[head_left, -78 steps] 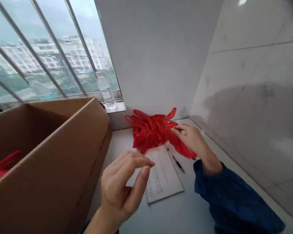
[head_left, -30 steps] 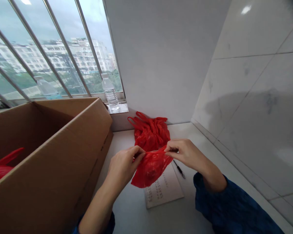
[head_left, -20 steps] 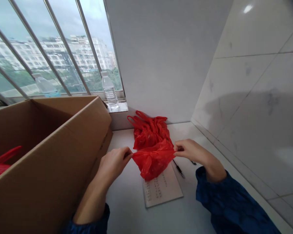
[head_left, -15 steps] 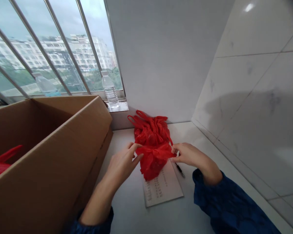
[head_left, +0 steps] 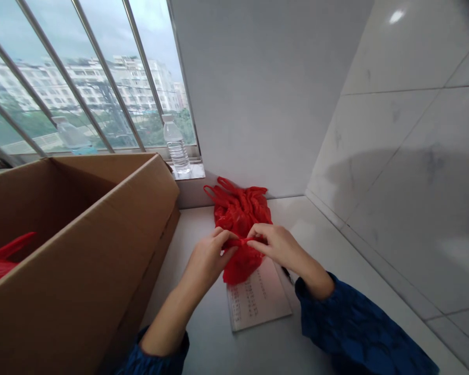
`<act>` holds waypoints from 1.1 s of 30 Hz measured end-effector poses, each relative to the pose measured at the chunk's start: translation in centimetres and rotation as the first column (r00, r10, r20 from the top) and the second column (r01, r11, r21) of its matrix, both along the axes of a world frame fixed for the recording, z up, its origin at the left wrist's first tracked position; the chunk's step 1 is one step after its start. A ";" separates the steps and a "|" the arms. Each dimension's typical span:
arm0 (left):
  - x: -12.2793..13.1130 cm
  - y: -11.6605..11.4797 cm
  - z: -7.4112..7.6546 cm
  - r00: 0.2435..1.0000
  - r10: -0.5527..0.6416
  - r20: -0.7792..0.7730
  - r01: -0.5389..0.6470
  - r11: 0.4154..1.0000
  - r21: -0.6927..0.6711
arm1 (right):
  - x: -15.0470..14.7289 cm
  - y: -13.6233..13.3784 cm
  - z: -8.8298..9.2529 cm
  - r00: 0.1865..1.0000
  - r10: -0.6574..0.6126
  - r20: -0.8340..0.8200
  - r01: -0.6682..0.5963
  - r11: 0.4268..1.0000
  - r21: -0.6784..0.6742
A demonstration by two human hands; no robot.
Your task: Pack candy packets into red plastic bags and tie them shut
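A red plastic bag (head_left: 240,266) is gathered between my two hands, above a notebook with handwriting (head_left: 260,302). My left hand (head_left: 211,255) pinches the bag's bunched upper part from the left. From the right, my right hand (head_left: 275,245) pinches the same part close to the left fingertips. Behind the hands, a heap of red plastic bags (head_left: 242,205) with loop handles lies against the wall. A dark pen (head_left: 287,275) lies by the notebook's right edge, partly hidden beneath my right forearm.
An open cardboard box (head_left: 140,208) stands at left, with red plastic (head_left: 2,268) inside. A clear bottle (head_left: 176,146) is on the window sill, another bottle (head_left: 72,135) farther left. The white table (head_left: 203,333) meets a tiled wall on the right.
My right hand has moved left toward my left hand, drawing the stretched top of the red bag together into a narrow bunch. The left hand has barely moved.
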State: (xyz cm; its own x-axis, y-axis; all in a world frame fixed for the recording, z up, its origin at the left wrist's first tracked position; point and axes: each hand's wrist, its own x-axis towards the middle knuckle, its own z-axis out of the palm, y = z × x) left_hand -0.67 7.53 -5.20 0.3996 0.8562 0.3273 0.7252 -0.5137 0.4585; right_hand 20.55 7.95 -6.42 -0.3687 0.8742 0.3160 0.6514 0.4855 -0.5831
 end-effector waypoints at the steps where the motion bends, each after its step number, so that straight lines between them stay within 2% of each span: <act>1: -0.3 0.0 0.4 0.999 0.015 0.041 -0.015 1.000 0.014 | 0.7 -0.1 0.4 0.999 -0.001 -0.040 0.001 1.000 -0.003; 6: -2.5 0.6 1.0 0.964 0.186 0.191 -0.198 0.979 0.045 | 3.9 -0.2 1.4 0.993 -0.044 -0.113 0.029 0.991 -0.128; 9: -3.4 1.2 0.8 0.937 0.225 0.268 -0.238 0.971 0.017 | 5.2 -0.1 1.4 0.992 -0.057 -0.111 0.035 0.980 -0.194; 13: -3.6 1.6 0.9 0.906 0.181 0.381 -0.202 0.979 0.013 | 5.8 -0.5 1.7 0.990 -0.117 -0.078 0.096 0.968 -0.231; 16: -2.9 1.1 1.2 0.914 0.056 0.402 -0.075 0.997 0.033 | 4.9 -1.0 2.0 0.991 -0.118 -0.055 0.107 0.978 -0.180; 19: -2.0 0.5 1.3 0.907 -0.030 0.420 0.040 0.999 -0.016 | 3.0 -1.3 1.9 0.994 -0.051 -0.095 0.036 0.988 -0.150; 24: -1.7 0.3 0.9 0.899 0.023 0.437 0.002 0.998 -0.057 | 0.9 -2.0 2.0 0.985 0.117 -0.125 -0.148 0.949 -0.278; 28: -1.7 0.2 1.2 0.865 0.055 0.498 0.010 0.992 -0.127 | 0.8 -2.6 2.4 0.979 0.143 -0.147 -0.174 0.959 -0.222; 30: -1.8 0.2 1.6 0.827 0.088 0.555 0.001 0.988 -0.157 | 1.6 -2.4 2.4 0.981 0.117 -0.153 -0.141 0.977 -0.158; 33: -2.3 0.5 2.2 0.761 0.160 0.629 -0.062 0.983 -0.175 | 3.7 -1.7 2.3 0.957 -0.071 -0.281 0.055 0.996 -0.065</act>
State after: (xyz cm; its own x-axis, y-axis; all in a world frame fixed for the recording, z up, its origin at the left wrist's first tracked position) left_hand -2.93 8.02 -2.96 0.0399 0.9363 0.3490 0.2877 -0.3453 0.8933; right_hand 24.29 6.26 -4.07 -0.2147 0.9121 0.3493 0.4844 0.4099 -0.7729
